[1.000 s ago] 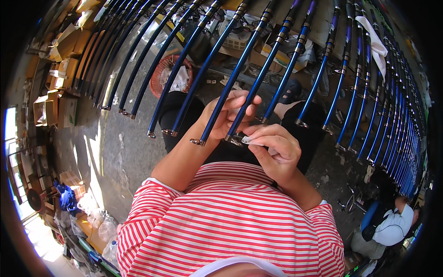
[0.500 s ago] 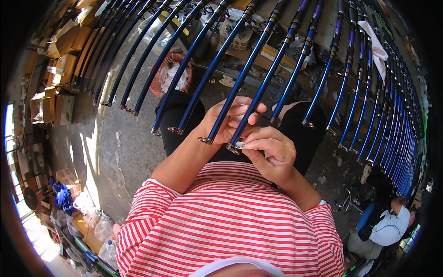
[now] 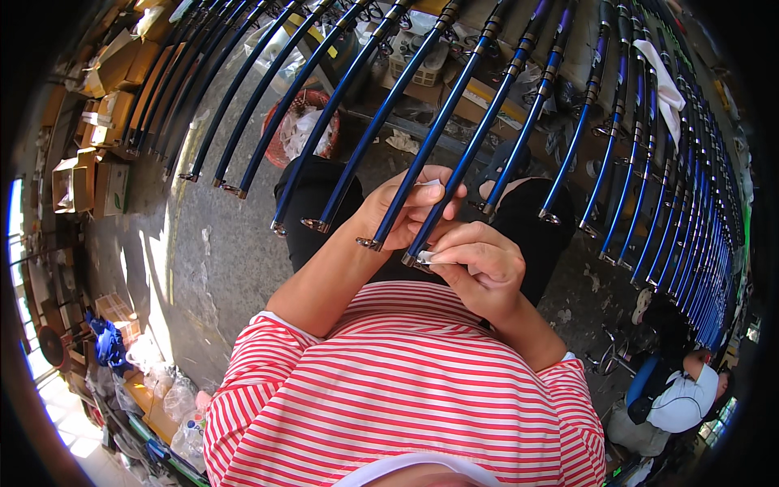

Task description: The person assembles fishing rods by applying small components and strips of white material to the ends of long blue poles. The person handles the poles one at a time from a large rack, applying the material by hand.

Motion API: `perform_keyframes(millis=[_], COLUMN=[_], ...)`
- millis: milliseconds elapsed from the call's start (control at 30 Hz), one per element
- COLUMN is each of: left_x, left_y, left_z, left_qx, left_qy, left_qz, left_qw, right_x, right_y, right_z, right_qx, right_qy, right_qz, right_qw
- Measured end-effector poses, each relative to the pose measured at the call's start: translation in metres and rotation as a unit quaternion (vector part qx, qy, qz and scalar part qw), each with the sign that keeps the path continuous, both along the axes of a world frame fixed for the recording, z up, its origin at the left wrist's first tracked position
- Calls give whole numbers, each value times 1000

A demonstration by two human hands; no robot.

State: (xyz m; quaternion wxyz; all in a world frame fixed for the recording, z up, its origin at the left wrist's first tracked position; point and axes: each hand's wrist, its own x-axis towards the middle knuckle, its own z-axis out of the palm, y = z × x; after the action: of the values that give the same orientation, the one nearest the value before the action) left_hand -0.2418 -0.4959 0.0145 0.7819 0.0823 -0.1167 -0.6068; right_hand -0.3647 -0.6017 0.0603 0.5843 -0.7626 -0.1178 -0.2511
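Right hand (image 3: 484, 261) pinched shut at the end of a blue rod (image 3: 479, 130)

Right hand: thumb and fingers closed on a small white scrap (image 3: 425, 257), held at the rod's metal end ring (image 3: 411, 260).
Left hand (image 3: 380, 209): half-curled behind two rods, fingers bent; whether it gripped either could not be told.
Blue rod: between both hands, running up and away.
Neighbouring rod (image 3: 439, 126): just left, crossing before the left hand.
Red basket (image 3: 277, 144): beyond the left hand, farther left.
Risks, as judged: a loose pinch might have dropped the scrap; weak left-hand support could have let the rod swing; a sideways nudge could have knocked the rods together.
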Motion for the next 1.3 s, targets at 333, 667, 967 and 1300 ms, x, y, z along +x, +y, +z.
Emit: perform_keyframes(millis=[333, 667, 967, 1300], left_x=[-1, -3, -2, 1], left_y=[-5, -10, -13, -39], left_z=[4, 9, 10, -2], left_qx=[22, 48, 42, 162], left_qy=[-40, -63, -112, -57], left_qz=[9, -3, 18, -14], left_qw=[999, 997, 993, 985], right_x=[0, -1, 0, -35], right_y=[1, -1, -1, -30], right_z=[1, 4, 10, 3], right_qx=[-1, -1, -1, 60], right_qy=[1, 10, 13, 10], right_qz=[-6, -7, -16, -127], right_qw=[1000, 1000, 1000, 990])
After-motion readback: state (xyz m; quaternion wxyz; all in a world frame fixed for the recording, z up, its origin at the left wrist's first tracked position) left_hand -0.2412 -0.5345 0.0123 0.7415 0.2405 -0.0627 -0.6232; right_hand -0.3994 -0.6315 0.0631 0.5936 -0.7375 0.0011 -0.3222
